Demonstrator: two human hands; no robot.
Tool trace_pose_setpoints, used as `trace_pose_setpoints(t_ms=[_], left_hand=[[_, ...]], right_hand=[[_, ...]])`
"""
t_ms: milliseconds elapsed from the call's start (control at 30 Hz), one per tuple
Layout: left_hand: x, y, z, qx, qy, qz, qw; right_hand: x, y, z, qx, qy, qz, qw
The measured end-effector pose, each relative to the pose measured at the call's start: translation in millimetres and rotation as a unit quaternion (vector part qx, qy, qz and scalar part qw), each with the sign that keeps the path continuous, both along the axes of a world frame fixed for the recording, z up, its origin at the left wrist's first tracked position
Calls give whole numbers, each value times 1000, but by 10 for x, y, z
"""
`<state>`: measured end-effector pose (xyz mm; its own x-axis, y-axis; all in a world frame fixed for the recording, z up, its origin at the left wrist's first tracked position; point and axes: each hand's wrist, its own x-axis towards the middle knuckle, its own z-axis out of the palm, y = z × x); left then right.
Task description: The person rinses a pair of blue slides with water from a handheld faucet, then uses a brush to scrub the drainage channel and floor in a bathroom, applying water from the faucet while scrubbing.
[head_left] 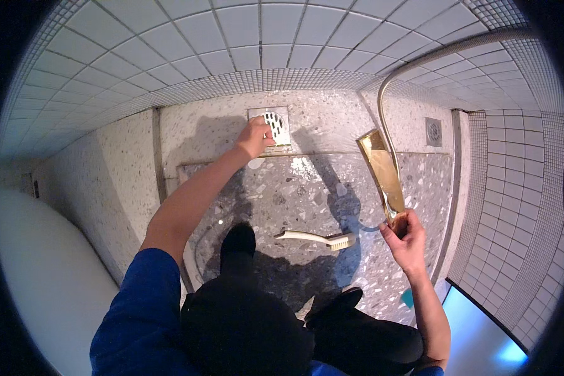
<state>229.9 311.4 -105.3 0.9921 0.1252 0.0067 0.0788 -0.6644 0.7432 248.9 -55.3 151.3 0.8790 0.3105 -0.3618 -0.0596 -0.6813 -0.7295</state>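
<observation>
My left hand (254, 136) is at the metal floor drain grate (276, 123), which sits by the tiled wall. Its fingers and thumb are curled on the grate's left and lower edge, covering that part. My right hand (406, 237) grips the lower end of a long, flat, gold-coloured hand shower (380, 164). The shower's broad end points away from me, towards the wall. Between my feet and the wall, a scrub brush (315, 237) with a pale handle and light bristles lies on the speckled terrazzo floor (282, 197), touched by neither hand.
A metal shower hose (383, 94) curves down from the upper right. A second floor drain (433, 131) lies at the right. Raised strips (158, 155) border the floor. A smooth white surface (42, 272) stands left, a bluish panel (479, 324) at lower right. My dark shoes (238, 242) are on the floor.
</observation>
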Motion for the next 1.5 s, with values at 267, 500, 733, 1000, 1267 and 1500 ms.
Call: trace_pose_setpoints(t_ms=[267,500,733,1000,1267,1500], left_hand=[[11,-70,135,38,-7,-17,999],[-66,-4,221,-618,201,117,751],[31,-135,381,-731,159,216,628],[44,-237,351,-776,124,252,565],[-82,-238,533,-798,137,153,566],[-68,-275,534,-584,179,216,762]], right_hand=[[64,180,20,-18,0,33,999],[14,257,-26,23,19,31,999],[-87,425,-44,57,40,30,997],[-155,528,-125,75,9,26,997],[-138,567,-82,65,20,43,997],[-122,602,-89,101,39,17,994]])
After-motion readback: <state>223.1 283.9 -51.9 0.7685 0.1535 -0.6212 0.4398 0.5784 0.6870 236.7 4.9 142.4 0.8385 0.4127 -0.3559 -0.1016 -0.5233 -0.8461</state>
